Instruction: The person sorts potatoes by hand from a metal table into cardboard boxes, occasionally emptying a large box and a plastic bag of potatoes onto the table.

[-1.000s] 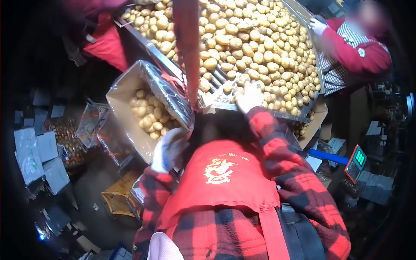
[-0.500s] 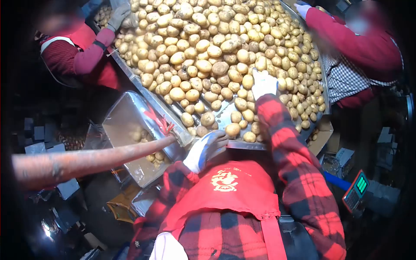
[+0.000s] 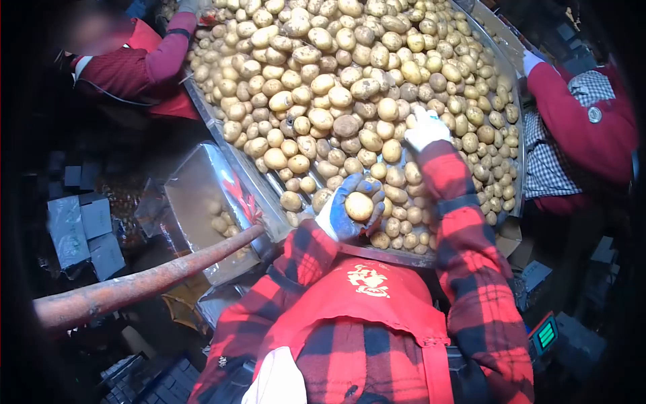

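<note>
My left hand [image 3: 352, 207], in a white glove with a blue palm, is turned palm up near the front edge of the metal sorting table [image 3: 383, 254]. Its fingers curl around a pale yellow potato [image 3: 359, 207]. Farther out, my right hand [image 3: 428, 130], in a white glove, reaches into the potato heap [image 3: 323, 87]. Thumb and forefinger lie around a potato [image 3: 410, 122] at their tips; the other fingers are mostly hidden. Potatoes of mixed sizes, some with dark soil marks, surround both hands.
At left, a box [image 3: 202, 195] lined with clear plastic holds some potatoes, and a rusty pole [image 3: 148, 279] crosses in front. Co-workers stand at the left [image 3: 128, 74] and right [image 3: 579, 128] sides. A scale with a green display [image 3: 546, 334] is at lower right.
My left hand has turned from resting at the table's edge to palm up, now with a potato in it. My right hand stays on the heap. The whole view has shifted slightly.
</note>
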The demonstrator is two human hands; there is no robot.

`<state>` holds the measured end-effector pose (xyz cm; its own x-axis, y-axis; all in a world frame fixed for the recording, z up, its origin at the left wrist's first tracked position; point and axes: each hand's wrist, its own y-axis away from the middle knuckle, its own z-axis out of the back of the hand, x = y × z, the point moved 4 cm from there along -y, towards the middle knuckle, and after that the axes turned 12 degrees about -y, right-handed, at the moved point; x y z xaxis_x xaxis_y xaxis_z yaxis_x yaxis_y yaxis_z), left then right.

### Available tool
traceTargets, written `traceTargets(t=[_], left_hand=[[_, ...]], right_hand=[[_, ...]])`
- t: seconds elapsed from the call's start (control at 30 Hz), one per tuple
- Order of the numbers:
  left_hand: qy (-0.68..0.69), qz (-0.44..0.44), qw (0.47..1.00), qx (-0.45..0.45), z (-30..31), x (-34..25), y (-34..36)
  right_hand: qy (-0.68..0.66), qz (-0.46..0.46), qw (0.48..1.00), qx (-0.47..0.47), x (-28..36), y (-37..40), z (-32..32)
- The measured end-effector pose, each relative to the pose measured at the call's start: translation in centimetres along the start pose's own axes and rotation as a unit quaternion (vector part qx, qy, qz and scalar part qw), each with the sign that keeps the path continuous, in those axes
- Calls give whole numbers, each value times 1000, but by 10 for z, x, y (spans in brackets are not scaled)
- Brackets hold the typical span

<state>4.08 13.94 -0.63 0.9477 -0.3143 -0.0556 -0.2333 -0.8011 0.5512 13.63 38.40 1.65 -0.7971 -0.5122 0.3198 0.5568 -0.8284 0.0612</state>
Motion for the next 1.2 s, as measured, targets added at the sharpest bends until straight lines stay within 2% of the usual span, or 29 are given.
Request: traceTargets(t=[0.03, 0.07, 0.1, 0.13, 0.17, 0.23, 0.27, 0.33, 0.37, 0.4, 0.43, 0.5, 0.53, 0.57, 0.6, 0.63, 0.7, 0.77, 0.8, 0.83, 0.87, 0.9, 0.97, 1.0, 1.03, 1.1, 1.13, 1.17, 1.2], left_hand=[[9, 22, 1000, 16, -7, 1, 6], [-64, 8, 996, 69, -4, -3, 5], [-137, -7, 983, 121, -1, -10, 4], [-7, 51, 992, 112, -2, -12, 10], [-1, 45, 993, 110, 1, -13, 10], [-68, 1, 985, 158, 5, -16, 10], [-52, 15, 992, 115, 15, -13, 8], [-3, 22, 985, 169, -4, -12, 9], [44, 33, 973, 223, -15, -10, 9], [69, 14, 970, 233, -19, -9, 6], [97, 18, 968, 230, -8, -13, 1], [172, -25, 953, 248, 6, -22, 4], [179, -72, 966, 171, 6, -27, 12], [128, -136, 965, 183, -5, -33, 15], [94, -151, 960, 214, -1, -40, 12], [61, -166, 954, 241, 4, -47, 10], [141, -150, 949, 239, -8, -54, 15], [224, -138, 936, 233, -11, -56, 13], [144, -154, 958, 195, -9, -56, 9], [65, -170, 972, 151, -7, -54, 6], [45, -169, 945, 277, -24, -55, 10], [47, -176, 946, 267, -18, -54, 8], [34, -217, 971, 96, 7, -52, 0], [69, -212, 970, 96, -3, -53, 2], [74, -216, 969, 95, -7, -56, 4], [136, -101, 973, 157, -18, -54, 5], [145, -89, 976, 136, -24, -55, 10], [144, -86, 976, 137, -21, -54, 9], [113, -81, 982, 129, -17, -51, 8]], right_hand=[[-35, 59, 998, 5, 1, 10, 10], [-213, 14, 976, 29, -7, 20, 5], [-383, -29, 922, 55, -11, 31, -2], [-456, -22, 867, 200, 13, 56, 8], [-515, -15, 787, 340, 42, 75, 19], [-448, 150, 847, 242, 67, 67, 14], [-405, 160, 882, 182, 76, 42, 22], [-124, 244, 961, -28, 93, -22, 27], [-33, 251, 967, -23, 95, -47, 11], [15, 206, 976, 66, 106, -68, 9], [16, 150, 980, 130, 118, -77, 19], [-25, 167, 985, 27, 106, -67, 4], [-187, 197, 960, -70, 95, -48, 0], [-223, 180, 953, -96, 100, -16, 11], [-358, 81, 928, 72, 100, -3, 12], [-395, 221, 887, 96, 108, 22, 14], [-349, 197, 912, 84, 95, 34, 4], [-271, 190, 941, -74, 56, -24, 17], [-219, 96, 969, -67, 42, -59, 32], [-26, 118, 980, -159, 9, -94, 15], [-23, 53, 996, -69, -9, -124, 8], [-18, -13, 1000, 17, -15, -141, 7], [-16, -31, 998, 59, -6, -134, 18], [-34, -27, 995, 90, -10, -127, 20], [-57, -31, 995, 83, -11, -116, 23], [-111, 39, 991, 66, -26, -110, 18], [-154, 51, 986, 45, -15, -97, 30], [-261, -40, 963, 51, -13, -76, 39], [-387, -54, 919, 53, -15, -61, 40]])
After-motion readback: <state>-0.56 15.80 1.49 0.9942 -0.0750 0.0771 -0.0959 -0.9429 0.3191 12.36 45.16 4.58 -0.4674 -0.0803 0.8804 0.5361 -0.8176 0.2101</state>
